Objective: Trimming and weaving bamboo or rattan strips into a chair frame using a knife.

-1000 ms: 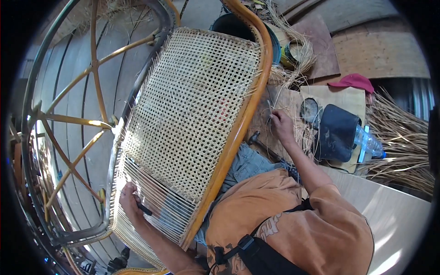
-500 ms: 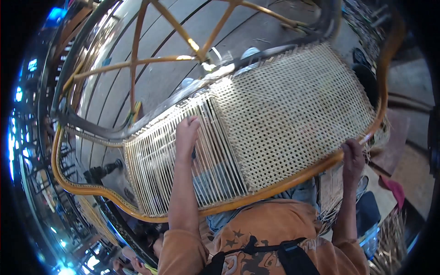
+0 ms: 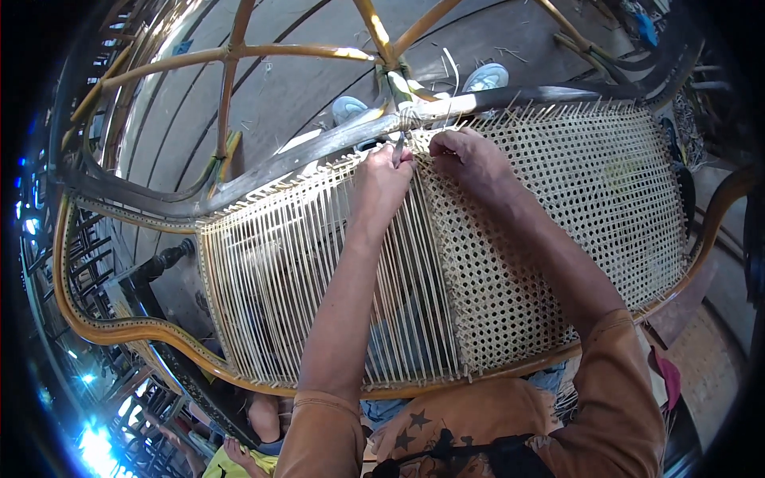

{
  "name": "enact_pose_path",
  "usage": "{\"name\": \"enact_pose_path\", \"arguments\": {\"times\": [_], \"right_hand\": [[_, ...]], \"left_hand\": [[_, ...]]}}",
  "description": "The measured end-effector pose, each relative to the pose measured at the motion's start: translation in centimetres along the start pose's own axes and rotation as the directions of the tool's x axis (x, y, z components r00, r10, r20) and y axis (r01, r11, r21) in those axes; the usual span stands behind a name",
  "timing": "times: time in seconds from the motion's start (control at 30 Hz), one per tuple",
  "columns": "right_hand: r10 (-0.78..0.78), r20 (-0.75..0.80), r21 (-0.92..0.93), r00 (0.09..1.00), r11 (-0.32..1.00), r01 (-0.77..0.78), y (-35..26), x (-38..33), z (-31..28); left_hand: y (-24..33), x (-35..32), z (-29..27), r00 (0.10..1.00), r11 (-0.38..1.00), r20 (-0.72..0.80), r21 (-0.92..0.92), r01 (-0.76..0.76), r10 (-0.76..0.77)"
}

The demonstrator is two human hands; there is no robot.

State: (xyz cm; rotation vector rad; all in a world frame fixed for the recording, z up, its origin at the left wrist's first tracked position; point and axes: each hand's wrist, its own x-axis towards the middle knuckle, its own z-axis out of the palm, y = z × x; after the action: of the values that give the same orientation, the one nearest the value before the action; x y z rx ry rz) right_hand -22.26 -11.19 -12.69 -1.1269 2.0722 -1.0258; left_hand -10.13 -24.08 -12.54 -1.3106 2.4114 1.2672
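Note:
A curved rattan seat frame (image 3: 151,328) lies across in front of me. Its right part bears a finished-looking open-hole cane weave (image 3: 558,215); on the left, parallel cane strands (image 3: 271,295) run from the far rail to the near one. My left hand (image 3: 384,171) is closed around a slim, pointed metal tool (image 3: 400,148) at the far edge, where strands and weave meet. Just right of it, my right hand (image 3: 470,159) bends over the weave's edge with fingers curled inward. Whatever its fingertips pinch is hidden. A loose pale cane strip (image 3: 452,68) sticks up beyond the hands.
A dark far rail (image 3: 319,151) and crossed rattan poles (image 3: 299,50) stand beyond the seat. White shoes (image 3: 486,77) show behind the rail. A person in yellow-green (image 3: 231,462) is at the lower left. A red cloth (image 3: 666,378) hangs at the right.
My left hand has moved away from me and right, from above the strands to the far edge. My right hand has left the near rail and come beside it. The view has shifted.

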Motion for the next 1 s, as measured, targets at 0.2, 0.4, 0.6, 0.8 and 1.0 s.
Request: {"name": "enact_pose_path", "arguments": {"times": [0.2,0.4,0.6,0.8,1.0], "right_hand": [[-0.002,0.067,-0.016,0.998,1.0,0.003,0.8,1.4,0.7],[-0.129,0.065,-0.009,0.99,0.992,0.129,1.4,2.0,1.5],[-0.196,0.07,-0.069,0.978,0.977,0.201,1.5,2.2,1.8],[-0.323,0.123,-0.101,0.938,0.937,0.335,2.7,3.0,2.3],[-0.351,0.256,-0.178,0.901,0.899,0.401,2.9,3.2,0.8]], "left_hand": [[0.3,0.1,0.5,0.997,0.997,-0.046,0.048,-0.056,0.058],[1.6,-1.3,-0.3,0.997,0.996,0.001,0.039,0.077,-0.077],[0.9,-2.5,1.0,0.989,0.98,-0.025,-0.137,0.142,-0.147],[1.3,-2.6,1.3,0.988,0.989,-0.079,-0.074,0.129,-0.134],[2.2,-3.0,1.2,0.987,0.991,-0.089,-0.022,0.13,-0.131]]}}
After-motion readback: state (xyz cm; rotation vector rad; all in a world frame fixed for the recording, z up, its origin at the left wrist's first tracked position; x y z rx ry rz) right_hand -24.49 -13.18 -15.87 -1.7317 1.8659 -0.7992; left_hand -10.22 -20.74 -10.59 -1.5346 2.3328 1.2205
